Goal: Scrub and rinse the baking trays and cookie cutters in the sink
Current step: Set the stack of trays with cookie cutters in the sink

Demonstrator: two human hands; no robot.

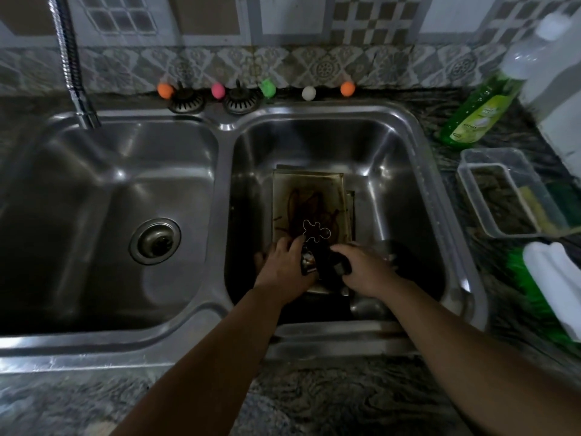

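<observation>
A stained baking tray (pixel 309 196) lies in the right basin of the steel sink (pixel 408 143), with brown smears on its surface and another tray edge showing under it. A thin metal gingerbread-man cookie cutter (pixel 316 231) rests on the tray just past my fingers. My left hand (pixel 284 267) grips a dark object with a metal edge at the tray's near end. My right hand (pixel 364 270) curls round the dark object (pixel 327 262) from the other side. What that object is stays unclear in the dim light.
The left basin has a drain (pixel 155 240) and a flexible faucet (pixel 74 67) above it. A green dish-soap bottle (pixel 471 118), a clear plastic tub with sponges (pixel 515 196) and a green brush (pixel 531 297) stand on the right counter. Two strainer plugs and coloured balls line the back ledge.
</observation>
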